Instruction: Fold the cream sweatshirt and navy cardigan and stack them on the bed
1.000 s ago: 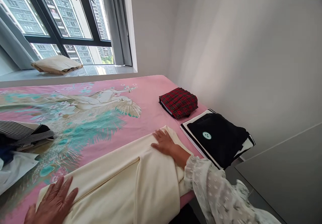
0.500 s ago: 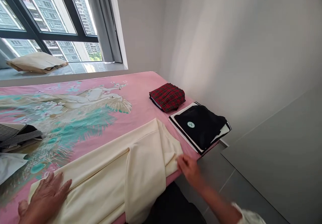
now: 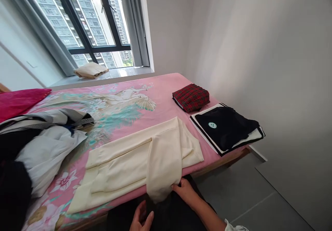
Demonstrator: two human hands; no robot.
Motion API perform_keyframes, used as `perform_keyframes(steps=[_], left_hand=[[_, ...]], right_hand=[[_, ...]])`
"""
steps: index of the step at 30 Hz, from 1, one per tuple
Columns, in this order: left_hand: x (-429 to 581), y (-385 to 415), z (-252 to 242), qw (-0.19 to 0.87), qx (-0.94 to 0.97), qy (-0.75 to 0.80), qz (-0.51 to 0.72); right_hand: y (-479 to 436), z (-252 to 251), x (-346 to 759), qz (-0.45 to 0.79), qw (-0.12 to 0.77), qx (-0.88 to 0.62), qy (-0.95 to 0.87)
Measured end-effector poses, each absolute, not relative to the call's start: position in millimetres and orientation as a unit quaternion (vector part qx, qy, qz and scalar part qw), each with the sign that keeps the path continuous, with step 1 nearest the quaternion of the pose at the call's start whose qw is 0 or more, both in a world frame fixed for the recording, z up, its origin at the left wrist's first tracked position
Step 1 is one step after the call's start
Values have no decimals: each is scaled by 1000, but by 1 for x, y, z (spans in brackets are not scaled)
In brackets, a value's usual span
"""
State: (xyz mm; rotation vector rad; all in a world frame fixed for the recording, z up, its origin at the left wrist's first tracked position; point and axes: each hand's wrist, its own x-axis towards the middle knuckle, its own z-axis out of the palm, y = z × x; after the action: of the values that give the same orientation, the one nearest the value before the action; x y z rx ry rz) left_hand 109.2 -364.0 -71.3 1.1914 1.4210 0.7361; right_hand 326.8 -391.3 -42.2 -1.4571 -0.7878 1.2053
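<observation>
A cream garment (image 3: 135,158) lies spread across the front of the pink printed bed sheet (image 3: 160,99). One folded sleeve (image 3: 162,168) hangs over the front edge. My right hand (image 3: 184,192) is below that edge, and its fingers pinch the sleeve's hanging end. My left hand (image 3: 141,220) is lower, in front of the bed over dark fabric at my lap. Its fingers are apart, it holds nothing, and it touches no part of the garment.
A folded red plaid piece (image 3: 191,97) and a folded black garment with a round badge (image 3: 225,129) lie at the bed's right end by the wall. A loose pile of striped, white and dark clothes (image 3: 38,144) sits at left, a magenta pillow (image 3: 18,101) behind it. Grey floor lies at right.
My left hand has come off the cream garment and dropped below the bed edge. My right hand moved from the garment's right side to the hanging sleeve end. The view has pulled back.
</observation>
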Motion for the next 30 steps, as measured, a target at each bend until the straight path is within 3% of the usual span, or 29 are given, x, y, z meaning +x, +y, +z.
perform_keyframes(steps=[6, 13, 19, 23, 25, 30], left_hand=[[94, -356, -74, 539, 578, 565, 237], [119, -376, -55, 636, 534, 496, 254], [115, -376, -50, 651, 447, 546, 279], [125, -366, -46, 709, 452, 477, 254], [127, -365, -44, 680, 491, 478, 260], [101, -360, -28, 419, 631, 558, 339]], right_hand=[[-406, -17, 309, 568, 575, -518, -280], [-417, 20, 309, 616, 597, -462, -226], [-427, 13, 298, 642, 609, -436, -163], [-430, -7, 299, 620, 606, -475, -154], [-432, -17, 312, 525, 614, -567, -162], [-425, -15, 362, 302, 586, -702, -268]])
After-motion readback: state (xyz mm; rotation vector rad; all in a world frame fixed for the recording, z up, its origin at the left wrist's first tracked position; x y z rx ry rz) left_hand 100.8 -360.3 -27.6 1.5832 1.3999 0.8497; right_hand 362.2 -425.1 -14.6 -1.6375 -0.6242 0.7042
